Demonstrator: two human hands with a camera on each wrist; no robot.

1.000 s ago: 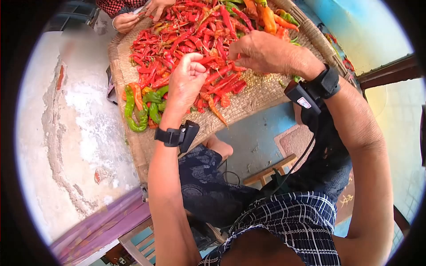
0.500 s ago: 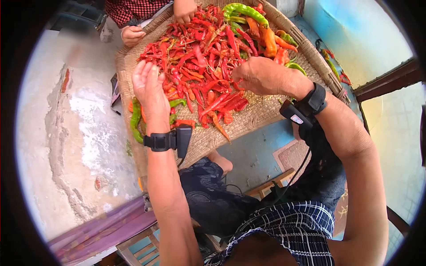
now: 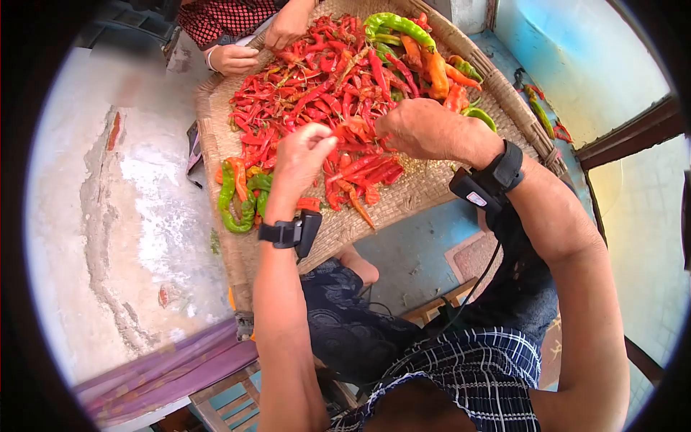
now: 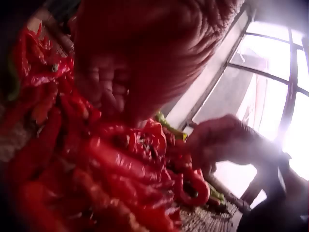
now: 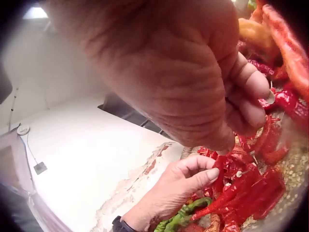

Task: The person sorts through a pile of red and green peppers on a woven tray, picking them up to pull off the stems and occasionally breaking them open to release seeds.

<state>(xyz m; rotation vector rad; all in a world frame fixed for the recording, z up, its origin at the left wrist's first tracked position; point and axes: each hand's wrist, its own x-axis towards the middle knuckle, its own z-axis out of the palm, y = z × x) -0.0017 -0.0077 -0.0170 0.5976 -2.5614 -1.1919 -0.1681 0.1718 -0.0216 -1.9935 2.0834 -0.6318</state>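
Observation:
In the head view my left hand pinches a red chili pepper between thumb and fingertips, low over the heap. My right hand is at the pepper's other end, its fingers curled down and partly hidden under the back of the hand. The two hands stand a short way apart, with red pepper flesh between them. Around and below lies a heap of red chili peppers on a woven tray. Opened red pepper pieces lie just below the hands.
Green peppers lie at the tray's left edge, and larger orange and green peppers at its back right. Pale seeds are scattered beneath my right hand. Another person's hands work at the far left edge. A wall stands to the left.
My left hand swung left, palm opened, over the tray's left side, then came back to the middle and now pinches a pepper. The right hand stayed nearly in place. The other person's hands shifted.

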